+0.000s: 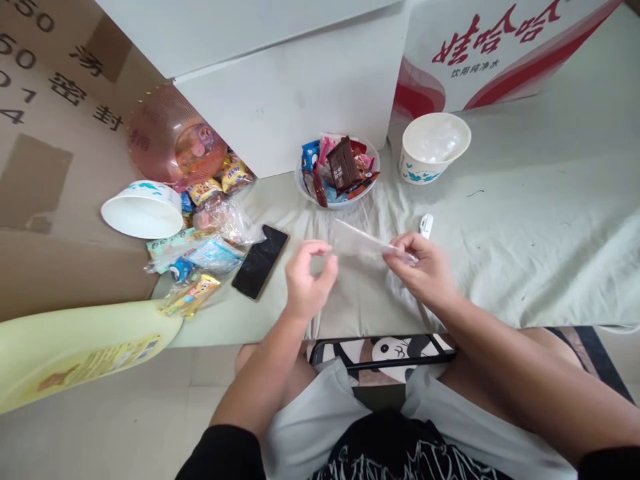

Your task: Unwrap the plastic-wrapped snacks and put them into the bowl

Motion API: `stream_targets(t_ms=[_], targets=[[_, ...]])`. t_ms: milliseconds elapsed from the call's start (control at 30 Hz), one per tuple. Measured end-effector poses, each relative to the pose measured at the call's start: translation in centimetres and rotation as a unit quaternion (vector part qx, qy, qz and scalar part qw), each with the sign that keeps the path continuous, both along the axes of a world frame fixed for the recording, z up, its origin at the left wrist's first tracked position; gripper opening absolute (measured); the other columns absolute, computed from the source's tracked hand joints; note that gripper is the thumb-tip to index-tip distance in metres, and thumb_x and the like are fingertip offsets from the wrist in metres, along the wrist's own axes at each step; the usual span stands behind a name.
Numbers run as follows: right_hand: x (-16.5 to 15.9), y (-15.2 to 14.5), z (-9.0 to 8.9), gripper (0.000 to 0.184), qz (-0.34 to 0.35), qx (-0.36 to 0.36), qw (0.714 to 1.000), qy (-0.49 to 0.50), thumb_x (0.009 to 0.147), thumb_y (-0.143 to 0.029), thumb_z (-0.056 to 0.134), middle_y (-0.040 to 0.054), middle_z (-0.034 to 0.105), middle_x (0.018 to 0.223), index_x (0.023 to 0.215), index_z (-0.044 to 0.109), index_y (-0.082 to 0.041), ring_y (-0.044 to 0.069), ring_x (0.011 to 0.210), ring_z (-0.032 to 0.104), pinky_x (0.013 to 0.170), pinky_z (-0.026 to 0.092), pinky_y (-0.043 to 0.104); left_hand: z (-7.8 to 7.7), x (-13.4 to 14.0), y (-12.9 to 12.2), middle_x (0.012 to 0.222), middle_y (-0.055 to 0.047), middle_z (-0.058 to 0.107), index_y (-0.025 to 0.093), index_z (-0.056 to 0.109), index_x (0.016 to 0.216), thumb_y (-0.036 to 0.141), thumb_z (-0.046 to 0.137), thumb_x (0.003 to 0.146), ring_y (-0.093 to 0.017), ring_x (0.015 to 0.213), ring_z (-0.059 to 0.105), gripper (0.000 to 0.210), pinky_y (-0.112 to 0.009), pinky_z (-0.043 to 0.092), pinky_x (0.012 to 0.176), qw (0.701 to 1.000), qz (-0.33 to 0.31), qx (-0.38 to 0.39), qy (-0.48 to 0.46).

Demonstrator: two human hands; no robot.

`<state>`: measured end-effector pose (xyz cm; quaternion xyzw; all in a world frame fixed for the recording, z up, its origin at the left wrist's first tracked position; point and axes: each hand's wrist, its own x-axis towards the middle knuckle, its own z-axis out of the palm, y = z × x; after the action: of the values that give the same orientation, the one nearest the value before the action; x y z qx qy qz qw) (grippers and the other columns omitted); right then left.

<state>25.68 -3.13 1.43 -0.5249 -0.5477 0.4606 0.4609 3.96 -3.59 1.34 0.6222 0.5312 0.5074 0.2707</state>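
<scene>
Item one, placed from the clear bowl [343,203] of wrapped snacks [345,167]: a clear plastic bag [363,240], thin and flat, on the person's side of the bowl and reaching off to its right. Long axis: slanting, the loose end in front of the bowl, the gripped end farther right and closer to the person. Item two: the right hand [423,270], right of the bowl and nearer the person, thumb and fingertips pinched on the bag's end; we enter it as the nearer of the two, being in contact. Item three: the left hand [307,283], in front of the bowl and slightly left of it, thumb and forefinger curved and parted, nothing that we can see between them. From this hand the bag lies to the right and a little toward the bowl, its loose end near the fingertips; the film is too faint for us to tell whether they touch. Also listed, on the cloth-covered bench [525,220]: a dark phone [260,261], left of the bowl and nearer the person; a small white device [426,225], right and nearer; a paper tub [425,175], right of the bowl, clear plastic inside.
</scene>
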Motion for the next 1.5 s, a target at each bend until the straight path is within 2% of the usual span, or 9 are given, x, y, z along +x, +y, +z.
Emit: stream_targets(t_ms=[133,267,467,633,1000,1133,1267,1400,1500], targets=[[-0.3,-0.7,0.5,0.027,0.119,0.039,0.986,0.112,0.084,-0.030,0.069,0.0021,0.063,0.085,0.070,0.047,-0.022,0.015,0.076,0.056,0.069,0.045,0.029,0.5,3.1,-1.4,0.134,-0.014,0.068,0.022,0.062,0.130,0.059,0.073,0.085,-0.026,0.123,0.065,0.059,-0.037,0.054,0.101,0.974,-0.143,-0.145,-0.097],[0.0,-0.7,0.7,0.017,0.194,-0.028,0.948,0.249,0.084,-0.035,0.067,-0.0003,0.062,0.081,0.078,0.057,-0.023,0.015,0.074,0.056,0.071,0.046,0.030,0.9,5.0,-0.6,0.103,-0.008,0.076,0.020,0.071,0.113,0.064,0.073,0.083,-0.021,0.094,0.071,0.054,-0.030,0.056,0.083,0.961,-0.127,-0.200,-0.140],[3.2,1.8,1.6,0.016,-0.054,-0.088,0.952,0.289,0.079,-0.040,0.064,0.0032,0.073,0.101,0.081,0.062,-0.024,0.021,0.100,0.068,0.092,0.048,0.038,4.9,7.8,6.8,0.083,-0.002,0.063,0.021,0.070,0.080,0.047,0.070,0.090,-0.015,0.078,0.060,0.028,-0.028,0.049,0.076,0.995,0.024,0.086,0.052],[5.4,3.4,2.3,0.017,-0.126,-0.097,0.946,0.283,0.079,-0.040,0.056,0.0005,0.069,0.079,0.075,0.056,-0.024,0.019,0.083,0.068,0.076,0.047,0.034,8.4,14.2,16.9,0.080,-0.002,0.062,0.023,0.062,0.082,0.015,0.071,0.085,-0.019,0.082,0.062,0.013,-0.031,0.049,0.082,0.961,-0.017,0.151,0.232],[7.5,4.4,2.1,0.015,-0.088,-0.090,0.961,0.248,0.081,-0.035,0.050,-0.0021,0.057,0.065,0.072,0.053,-0.024,0.015,0.065,0.049,0.064,0.038,0.030,6.6,23.8,25.8,0.055,0.001,0.058,0.016,0.067,0.062,0.003,0.069,0.065,-0.019,0.064,0.063,0.013,-0.032,0.050,0.074,0.756,-0.251,-0.264,0.545],[7.9,4.6,2.2,0.017,-0.085,-0.084,0.970,0.210,0.086,-0.033,0.047,-0.0017,0.056,0.065,0.072,0.050,-0.023,0.015,0.064,0.050,0.063,0.040,0.029,9.2,22.0,24.0,0.057,0.001,0.057,0.020,0.067,0.063,0.002,0.064,0.066,-0.018,0.063,0.060,0.019,-0.029,0.047,0.067,0.848,-0.210,-0.123,0.471],[8.3,4.2,1.7,0.017,-0.063,-0.004,0.995,-0.072,0.088,-0.020,0.047,0.0055,0.069,0.086,0.088,0.064,-0.022,0.021,0.078,0.060,0.070,0.045,0.034,10.1,16.3,17.1,0.063,0.001,0.059,0.021,0.068,0.082,0.016,0.053,0.083,-0.014,0.059,0.054,0.015,-0.026,0.044,0.062,0.950,-0.155,0.027,0.270],[8.5,3.3,-0.3,0.053,0.064,0.136,0.929,-0.338,0.080,0.001,0.043,0.0082,0.067,0.139,0.113,0.074,-0.027,0.031,0.129,0.056,0.097,0.047,0.047,6.9,9.2,8.6,0.058,0.004,0.055,0.020,0.067,0.083,0.024,0.056,0.082,-0.011,0.050,0.048,0.013,-0.024,0.037,0.052,0.969,-0.123,-0.070,0.203],[8.5,2.7,-2.4,0.048,0.129,0.151,0.882,-0.427,0.083,-0.003,0.046,0.0049,0.070,0.136,0.108,0.076,-0.030,0.035,0.142,0.048,0.111,0.038,0.060,3.7,5.2,3.9,0.057,0.004,0.054,0.019,0.068,0.080,0.026,0.056,0.079,-0.010,0.050,0.049,0.014,-0.024,0.036,0.051,0.976,-0.096,-0.130,0.149]])
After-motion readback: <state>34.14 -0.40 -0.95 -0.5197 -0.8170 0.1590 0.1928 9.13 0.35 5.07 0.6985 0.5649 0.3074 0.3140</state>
